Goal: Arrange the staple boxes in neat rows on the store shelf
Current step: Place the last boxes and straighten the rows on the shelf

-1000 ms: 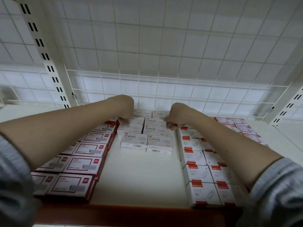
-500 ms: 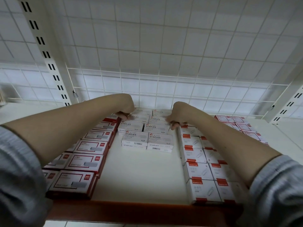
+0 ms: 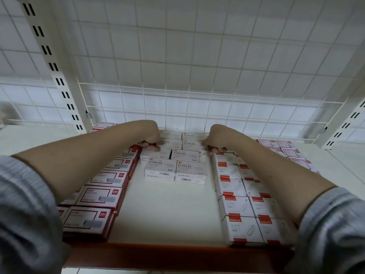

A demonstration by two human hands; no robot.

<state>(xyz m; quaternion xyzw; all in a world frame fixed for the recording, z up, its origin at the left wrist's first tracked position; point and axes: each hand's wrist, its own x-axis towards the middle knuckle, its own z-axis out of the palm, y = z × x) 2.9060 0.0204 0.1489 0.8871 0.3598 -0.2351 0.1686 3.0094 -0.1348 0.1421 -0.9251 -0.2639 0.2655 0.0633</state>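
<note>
reaching deep into the shelf (image 3: 167, 210), both forearms stretch from the near corners toward the far middle in the head view. the left hand (image 3: 151, 135) sits with curled fingers at the far left edge of the staple boxes (image 3: 175, 155), fingertips pressing down on the left side of a box in the third row back; whether it truly grips that box or only pushes on it cannot be told. the right hand (image 3: 216, 138) is curled the same way at the far right edge of the group, its fingertips tucked against the right side of the boxes, and the hold there is just as unclear. the staple boxes are white, marked "staples", and lie in two columns running from the shelf's middle toward the wire grid back (image 3: 197, 115), stacked two high at the near end. just left of them runs a double column of red-bordered boxes (image 3: 98, 196), reaching to the near edge. to the right stands a double column of white boxes with red labels (image 3: 237, 206), also reaching the near edge. more red-bordered boxes (image 3: 290, 151) lie far right. grey sleeves (image 3: 25, 214) cover the upper arms.
</note>
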